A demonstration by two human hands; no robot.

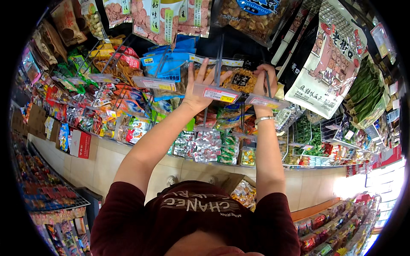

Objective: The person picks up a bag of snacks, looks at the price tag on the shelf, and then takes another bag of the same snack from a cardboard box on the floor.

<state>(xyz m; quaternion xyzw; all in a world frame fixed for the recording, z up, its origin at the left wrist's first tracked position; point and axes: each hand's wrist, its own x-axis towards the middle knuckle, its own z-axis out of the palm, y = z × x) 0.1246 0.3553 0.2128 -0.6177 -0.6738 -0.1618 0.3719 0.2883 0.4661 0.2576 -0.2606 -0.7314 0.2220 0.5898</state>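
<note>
A clear snack bag (238,81) with a black label and orange-brown pieces inside hangs on the rack between my hands. Around its right edge curl the fingers of my right hand (265,81), beside a metal hook prong. My left hand (200,84) reaches up at the bag's left side with fingers spread; some fingertips lie against it. A price-tag holder (217,93) crosses in front of my left palm. Another tag holder (267,101) covers part of my right hand near the wrist. Left of my left hand hangs a blue snack bag (168,68).
Pink-and-gold bags (155,22) hang above, and a large white bag (326,64) juts out at right. Hook prongs with tag holders project towards me. Small packets (206,144) fill the lower shelf. An open carton (241,188) stands on the floor beside me.
</note>
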